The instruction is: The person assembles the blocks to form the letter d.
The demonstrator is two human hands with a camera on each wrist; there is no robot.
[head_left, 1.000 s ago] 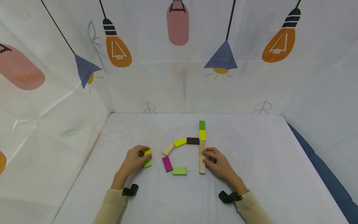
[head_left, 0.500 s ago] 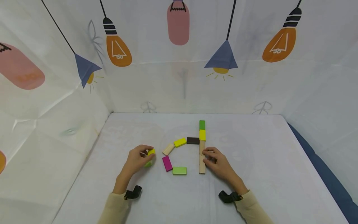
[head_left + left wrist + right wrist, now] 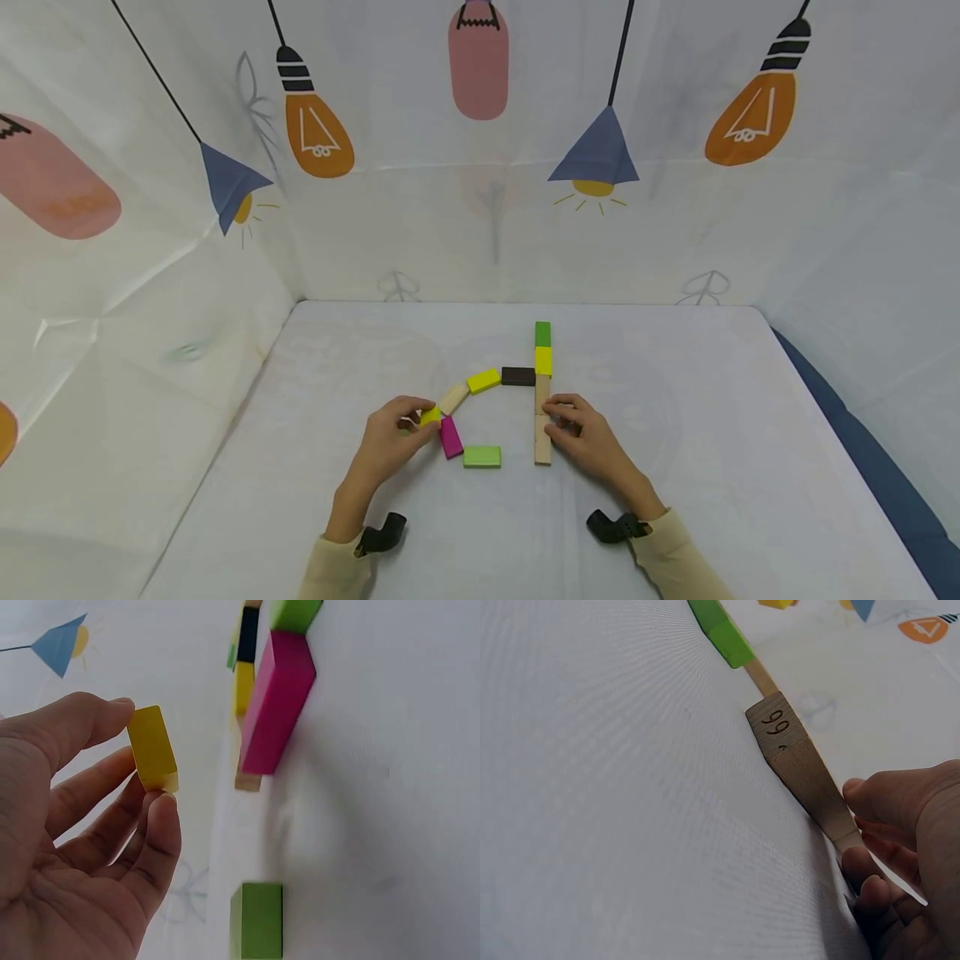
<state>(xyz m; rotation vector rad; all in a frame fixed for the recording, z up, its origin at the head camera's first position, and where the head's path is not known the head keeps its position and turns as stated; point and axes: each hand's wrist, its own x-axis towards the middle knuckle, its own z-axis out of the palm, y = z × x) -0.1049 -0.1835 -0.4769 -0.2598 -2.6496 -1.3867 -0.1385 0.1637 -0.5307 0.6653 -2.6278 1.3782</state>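
My left hand (image 3: 393,442) pinches a yellow block (image 3: 154,750) between thumb and fingers, above the tabletop. In the head view, that block appears beside a magenta block (image 3: 452,437) and a plain wooden block (image 3: 454,399). A green block (image 3: 256,922) stands on the table in the left wrist view; in the head view the left hand hides it. My right hand (image 3: 588,437) touches the right side of a column with two plain wooden blocks (image 3: 542,442), thumb and forefinger apart. One wooden end (image 3: 775,724) bears engraved figures.
A curved row holds a light green block (image 3: 482,457), a yellow block (image 3: 483,381) and a dark block (image 3: 518,377). The column continues upward with yellow (image 3: 543,361) and green blocks (image 3: 543,334). A white cloth wall (image 3: 420,233) rises behind the white table (image 3: 675,400).
My left hand has moved right with the yellow block, toward the magenta block. The green block seen below it earlier is now hidden in the head view. My right hand stays put.
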